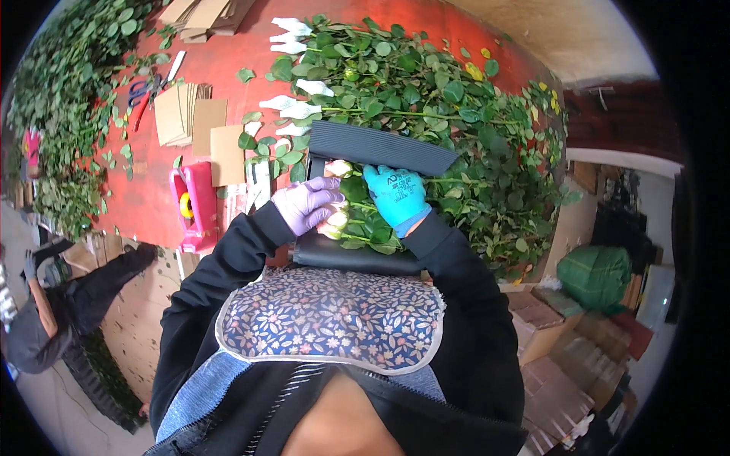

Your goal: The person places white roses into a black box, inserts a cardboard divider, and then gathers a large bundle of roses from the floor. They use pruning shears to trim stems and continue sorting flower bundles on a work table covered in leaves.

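Pale pink roses [334, 221] with green leaves lie sideways inside a black holder, heads to the left. My left hand [308, 204], in a thin purple glove, has its fingers curled against the rose heads. In a bright blue glove, my right hand [397, 199] is closed over the stems and leaves, its fingertips partly hidden. A ribbed black flap [380, 144] rises along the holder's far side, and a smooth black padded edge [353, 255] runs along the near side. Beyond lie more leafy stems [441, 99], their heads in white sleeves [300, 110].
On the red table [251, 64], cardboard pieces [182, 114], red-handled pliers or cutters [143, 114] and a pink tape dispenser [194, 207] lie to the left. Heaped foliage [57, 137] covers the far left. Cartons [536, 327] stand on the right; another person [57, 311] is at lower left.
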The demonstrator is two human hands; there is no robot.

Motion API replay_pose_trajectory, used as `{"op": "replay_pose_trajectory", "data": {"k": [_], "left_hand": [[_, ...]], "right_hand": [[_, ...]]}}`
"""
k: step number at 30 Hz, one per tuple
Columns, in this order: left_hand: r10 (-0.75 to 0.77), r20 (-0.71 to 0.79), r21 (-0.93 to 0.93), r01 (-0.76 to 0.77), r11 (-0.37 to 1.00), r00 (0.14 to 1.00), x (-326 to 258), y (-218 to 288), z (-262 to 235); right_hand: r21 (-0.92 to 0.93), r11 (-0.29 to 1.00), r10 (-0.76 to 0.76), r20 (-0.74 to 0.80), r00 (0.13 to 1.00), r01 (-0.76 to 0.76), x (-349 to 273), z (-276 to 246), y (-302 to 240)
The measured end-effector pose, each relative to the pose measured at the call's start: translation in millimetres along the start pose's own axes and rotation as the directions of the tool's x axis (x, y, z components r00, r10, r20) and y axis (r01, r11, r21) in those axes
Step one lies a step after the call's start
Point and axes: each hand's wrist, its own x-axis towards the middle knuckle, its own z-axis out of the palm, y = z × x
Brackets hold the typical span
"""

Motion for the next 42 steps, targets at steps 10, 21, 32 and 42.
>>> {"op": "replay_pose_trajectory", "data": {"k": [10,21,32,42], "left_hand": [[-0.005,-0.190,0.290,0.061,0.955,0.982,26.0,-3.8,10.5],[0.016,-0.234,0.277,0.051,0.959,0.972,22.0,21.7,9.6],[0.025,-0.216,0.266,0.034,0.963,0.976,-1.4,42.0,0.5],[0.111,-0.247,0.429,0.006,0.903,0.963,-67.5,10.4,-21.7]], "right_hand": [[-0.049,0.998,-0.040,-0.046,0.998,0.038,-2.7,0.8,-3.5],[0.166,0.986,0.019,-0.017,1.000,-0.016,-33.1,-67.6,-12.2],[0.128,0.991,-0.024,-0.085,0.996,0.035,-41.0,-58.2,-36.7],[0.246,0.969,-0.019,-0.022,1.000,0.024,-18.0,-52.0,-18.1]]}}
